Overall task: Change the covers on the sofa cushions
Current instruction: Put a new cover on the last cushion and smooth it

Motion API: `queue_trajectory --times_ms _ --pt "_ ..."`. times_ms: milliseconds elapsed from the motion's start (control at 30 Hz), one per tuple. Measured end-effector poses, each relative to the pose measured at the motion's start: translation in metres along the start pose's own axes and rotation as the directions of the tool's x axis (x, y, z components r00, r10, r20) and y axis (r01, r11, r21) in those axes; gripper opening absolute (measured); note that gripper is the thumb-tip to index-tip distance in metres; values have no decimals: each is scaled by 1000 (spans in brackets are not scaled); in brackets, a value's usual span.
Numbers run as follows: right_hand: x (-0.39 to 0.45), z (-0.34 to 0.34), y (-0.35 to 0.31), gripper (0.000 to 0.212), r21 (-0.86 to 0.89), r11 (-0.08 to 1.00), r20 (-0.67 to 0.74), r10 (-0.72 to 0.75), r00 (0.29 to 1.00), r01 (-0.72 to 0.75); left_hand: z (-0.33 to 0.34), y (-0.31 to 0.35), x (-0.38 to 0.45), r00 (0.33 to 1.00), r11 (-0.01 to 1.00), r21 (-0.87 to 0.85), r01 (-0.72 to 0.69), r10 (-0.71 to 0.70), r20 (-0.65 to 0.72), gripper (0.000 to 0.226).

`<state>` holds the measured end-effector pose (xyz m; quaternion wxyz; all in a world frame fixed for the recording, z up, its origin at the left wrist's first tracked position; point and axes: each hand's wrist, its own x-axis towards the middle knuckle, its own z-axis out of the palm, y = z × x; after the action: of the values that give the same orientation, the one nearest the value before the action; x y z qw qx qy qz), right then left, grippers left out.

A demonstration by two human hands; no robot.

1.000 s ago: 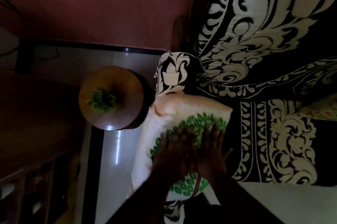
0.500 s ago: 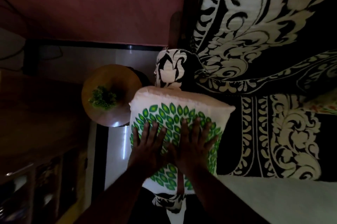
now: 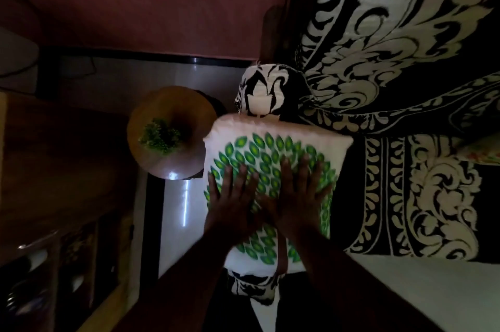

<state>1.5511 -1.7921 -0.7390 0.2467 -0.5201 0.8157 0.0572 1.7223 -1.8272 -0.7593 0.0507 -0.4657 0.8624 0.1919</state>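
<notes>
A white cushion (image 3: 270, 147) with a green leaf-tree print lies in the middle of the view, on the sofa's armrest (image 3: 267, 93). My left hand (image 3: 232, 202) and my right hand (image 3: 297, 196) lie flat on its face, side by side, fingers spread and straight. The sofa (image 3: 392, 88) carries a black and cream floral cover and fills the right side. A bit of the same black and cream fabric (image 3: 257, 288) shows below the cushion.
A round wooden side table (image 3: 189, 153) with a small green plant (image 3: 159, 137) stands left of the cushion. A dark wooden cabinet (image 3: 54, 196) runs along the left. Pale floor (image 3: 176, 210) lies between them. A reddish wall (image 3: 148, 1) is behind.
The cushion turned its printed face fully toward me and flattened out. My hands moved apart from overlapping to side by side, fingers spread on the print.
</notes>
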Motion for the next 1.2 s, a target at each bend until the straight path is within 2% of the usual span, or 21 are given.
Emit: queue_trajectory --times_ms 100,200,300,400,500,567,700,800,900,1033,1100,1200 --pt "-14 10 11 104 46 998 42 41 998 -43 2 6 -10 998 998 17 -60 60 -1 84" --pt "60 -10 -5 102 73 997 -38 -16 999 19 -8 -12 57 995 1000 -12 6 -7 -103 84" --pt "118 -31 -16 98 57 997 -71 -57 996 61 -23 -22 110 986 995 -14 98 -99 -137 90" --pt "93 -23 -15 98 27 998 -89 -46 995 48 -17 -20 85 988 995 -52 89 -94 -120 91" --pt "10 2 -5 100 1 1000 -53 -5 999 6 -3 -3 9 1000 1000 26 17 -18 13 90" --pt "-12 13 2 103 14 1000 -3 25 1000 -25 4 0 -10 999 999 43 -23 21 41 86" --pt "70 -3 -7 101 60 998 -107 -18 994 24 -2 -19 67 994 1000 -1 10 -10 -106 94" --pt "126 -27 -16 98 42 997 -103 -60 993 65 -18 -28 119 983 996 -30 82 -86 -159 92" --pt "93 -19 -16 96 11 999 -121 -45 992 46 -10 -21 86 984 993 -82 86 -98 -151 91" --pt "6 9 -7 98 -26 1000 -16 7 1000 -8 13 -12 2 994 999 18 -39 40 -98 97" --pt "26 4 -7 99 11 1000 -24 6 1000 -5 10 -18 22 993 999 9 -53 53 -110 97" --pt "94 -17 -21 100 12 999 -102 -39 994 40 -3 -33 88 992 999 -50 15 -21 -126 94"
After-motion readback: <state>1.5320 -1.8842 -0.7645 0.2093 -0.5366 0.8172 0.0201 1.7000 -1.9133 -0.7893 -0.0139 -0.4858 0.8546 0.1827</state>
